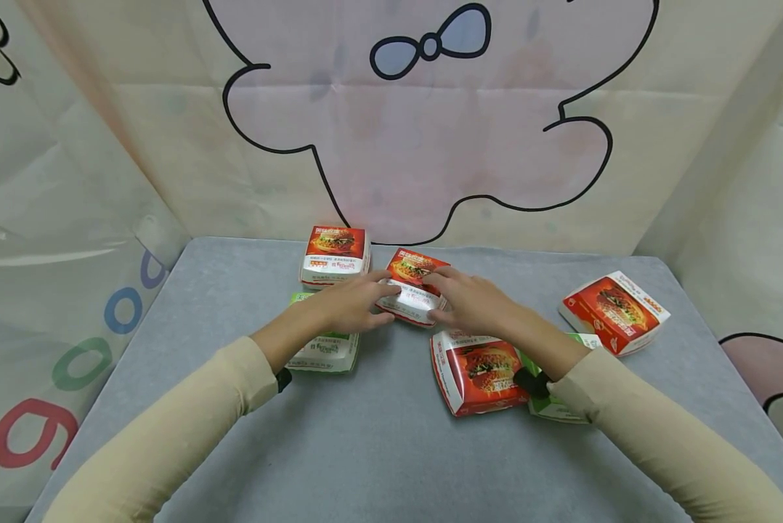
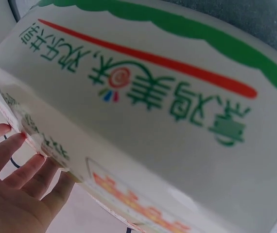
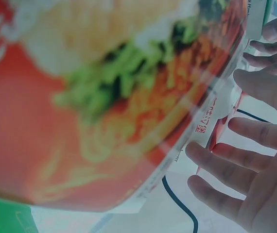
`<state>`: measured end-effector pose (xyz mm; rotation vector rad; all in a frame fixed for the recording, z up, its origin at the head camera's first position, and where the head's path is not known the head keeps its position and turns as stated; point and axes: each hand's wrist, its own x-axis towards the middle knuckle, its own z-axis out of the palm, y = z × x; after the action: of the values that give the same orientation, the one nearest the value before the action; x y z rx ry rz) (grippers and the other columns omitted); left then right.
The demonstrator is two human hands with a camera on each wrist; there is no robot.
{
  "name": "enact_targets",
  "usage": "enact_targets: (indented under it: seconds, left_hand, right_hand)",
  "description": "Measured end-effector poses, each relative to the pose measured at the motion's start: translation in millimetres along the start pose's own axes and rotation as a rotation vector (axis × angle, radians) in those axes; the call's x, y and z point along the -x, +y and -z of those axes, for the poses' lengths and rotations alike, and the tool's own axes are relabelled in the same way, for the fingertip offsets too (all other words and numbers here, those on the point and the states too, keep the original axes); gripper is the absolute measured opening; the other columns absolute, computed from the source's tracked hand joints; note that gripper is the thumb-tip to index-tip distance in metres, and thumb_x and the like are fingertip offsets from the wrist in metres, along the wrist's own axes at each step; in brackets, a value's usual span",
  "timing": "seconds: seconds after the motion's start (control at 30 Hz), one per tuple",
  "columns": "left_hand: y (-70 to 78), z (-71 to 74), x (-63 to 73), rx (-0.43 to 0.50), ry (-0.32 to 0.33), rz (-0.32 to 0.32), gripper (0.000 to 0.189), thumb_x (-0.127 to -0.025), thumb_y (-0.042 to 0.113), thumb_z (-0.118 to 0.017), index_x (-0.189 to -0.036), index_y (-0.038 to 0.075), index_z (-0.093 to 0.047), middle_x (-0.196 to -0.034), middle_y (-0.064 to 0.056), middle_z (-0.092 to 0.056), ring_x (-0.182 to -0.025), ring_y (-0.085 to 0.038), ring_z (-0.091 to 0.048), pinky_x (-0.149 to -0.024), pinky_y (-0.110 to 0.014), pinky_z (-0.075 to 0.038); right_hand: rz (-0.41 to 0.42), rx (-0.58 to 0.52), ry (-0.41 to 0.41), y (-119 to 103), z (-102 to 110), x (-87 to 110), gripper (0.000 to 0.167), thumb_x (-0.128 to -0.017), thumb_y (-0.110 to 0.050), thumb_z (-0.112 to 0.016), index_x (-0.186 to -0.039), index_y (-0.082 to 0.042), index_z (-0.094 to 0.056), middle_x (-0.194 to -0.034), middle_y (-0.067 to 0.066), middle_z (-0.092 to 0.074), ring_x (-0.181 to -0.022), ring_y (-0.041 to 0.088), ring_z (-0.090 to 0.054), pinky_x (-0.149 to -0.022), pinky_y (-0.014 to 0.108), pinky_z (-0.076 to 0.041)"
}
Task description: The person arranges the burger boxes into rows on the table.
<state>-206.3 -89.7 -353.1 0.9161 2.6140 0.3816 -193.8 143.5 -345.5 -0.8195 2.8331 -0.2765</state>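
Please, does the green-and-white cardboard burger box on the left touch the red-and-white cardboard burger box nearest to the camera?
Apart. The head view shows a strip of bare grey tabletop between the green-and-white box and the red-and-white box.

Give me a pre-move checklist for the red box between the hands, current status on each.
1. Hands on opposite sides of the middle red box: ok, left hand at its left, right hand at its right.
2. Firm grip: cannot tell, fingers look fairly straight.
3. Gap to the back-left red box: ok, a narrow one shows.
4. Squared up with that box: not ok, turned at an angle.
5. Right forearm clear of the green box beneath: cannot tell.
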Motion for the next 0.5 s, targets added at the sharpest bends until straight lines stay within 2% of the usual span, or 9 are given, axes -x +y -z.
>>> enact_targets:
  seconds: [0.23, 0.37, 0.5]
  left_hand:
    - [-0.3, 0.3, -2.0, 0.011, 0.015, 0.007, 0.055, -0.098, 0.034, -0.063, -0.146, 0.01, -0.051, -0.159, -0.013, -0.033, -0.142, -0.032, -0.038, -0.112, -0.051, -0.035]
    - [-1.2, 1.1, -3.2, 0.034, 0.019, 0.013, 0.054, -0.098, 0.032, -0.063, -0.145, 0.007, -0.052, -0.159, -0.013, -0.033, -0.144, -0.03, -0.036, -0.114, -0.049, -0.033]
    - [-2.7, 1.0, -3.7, 0.071, 0.023, 0.022, 0.055, -0.098, 0.031, -0.064, -0.145, 0.006, -0.052, -0.159, -0.013, -0.032, -0.145, -0.03, -0.033, -0.115, -0.049, -0.031]
  right_hand:
    - [0.044, 0.05, 0.061, 6.0, -2.6, -4.3, 0.053, -0.093, -0.023, -0.071, -0.138, -0.003, -0.054, -0.141, 0.021, -0.052, -0.091, 0.036, -0.067, -0.086, 0.054, -0.052]
    - [0.038, 0.052, 0.059, 8.8, -2.8, -5.9, 0.051, -0.094, -0.02, -0.07, -0.139, -0.002, -0.053, -0.141, 0.022, -0.051, -0.093, 0.037, -0.068, -0.087, 0.053, -0.053]
    - [0.018, 0.029, 0.035, 10.7, -2.9, -8.4, 0.052, -0.095, -0.02, -0.069, -0.141, -0.003, -0.052, -0.145, 0.021, -0.048, -0.106, 0.039, -0.065, -0.09, 0.054, -0.051]
